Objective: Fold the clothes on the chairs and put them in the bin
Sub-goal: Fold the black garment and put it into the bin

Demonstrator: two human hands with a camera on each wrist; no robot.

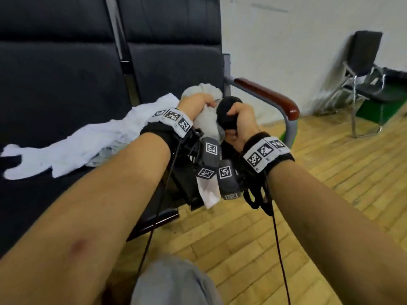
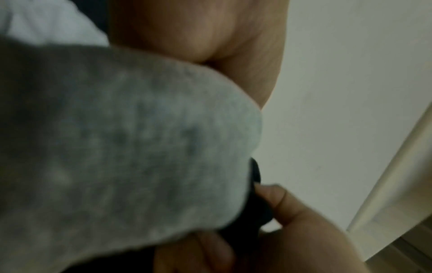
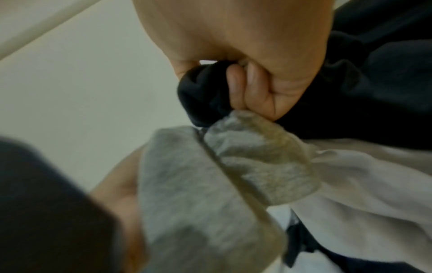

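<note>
Over the black padded chair seat (image 1: 66, 89), both fists full of cloth.
Left hand (image 1: 193, 104) grips a bunched grey-white knit garment (image 1: 204, 119), right hand (image 1: 240, 122) clutches a balled black fabric piece (image 1: 226, 106); I'd separate them, flatten one first. Bin unseen.

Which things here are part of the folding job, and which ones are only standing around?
Part of the job:
- left hand, gripping the grey-white sock
- right hand, gripping the black sock
- white garment lying on the black chairs

Only standing around:
- folding chair by the wall
- green object under it
</note>
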